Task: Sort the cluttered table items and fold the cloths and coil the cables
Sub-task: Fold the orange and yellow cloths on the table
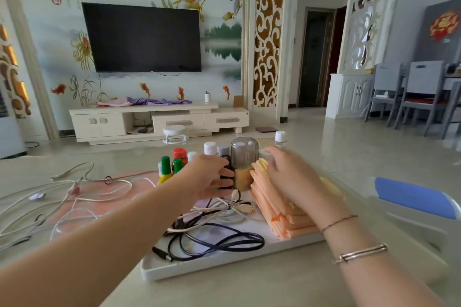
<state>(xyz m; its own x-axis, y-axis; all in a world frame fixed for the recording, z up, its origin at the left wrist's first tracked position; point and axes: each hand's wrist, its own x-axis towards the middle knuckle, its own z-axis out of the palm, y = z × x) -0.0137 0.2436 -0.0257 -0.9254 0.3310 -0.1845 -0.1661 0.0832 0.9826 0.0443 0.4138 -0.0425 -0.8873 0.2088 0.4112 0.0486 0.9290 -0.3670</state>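
The pale, glossy worktop point(224, 289) carries one white rectangular tray point(199, 269) with a low rim. On the tray's right part lies one stack of folded peach cloths point(277, 209), soft and layered, with a yellowish one on top. Left of the stack, inside the tray, one dark cable point(224, 242) loops loosely, tangled with white cables point(224, 209); how many cannot be told. More thin white cables point(62, 197) sprawl uncoiled on the worktop's left. At the tray's far end stand roughly eight small bottles point(172, 162) with green, red and white caps, and one clear domed jar point(244, 154). The left hand point(212, 177) reaches forward, its grip curled around a small dark item point(227, 169). The right hand point(291, 177) lies palm down on the cloth stack, fingers relaxed and spread.
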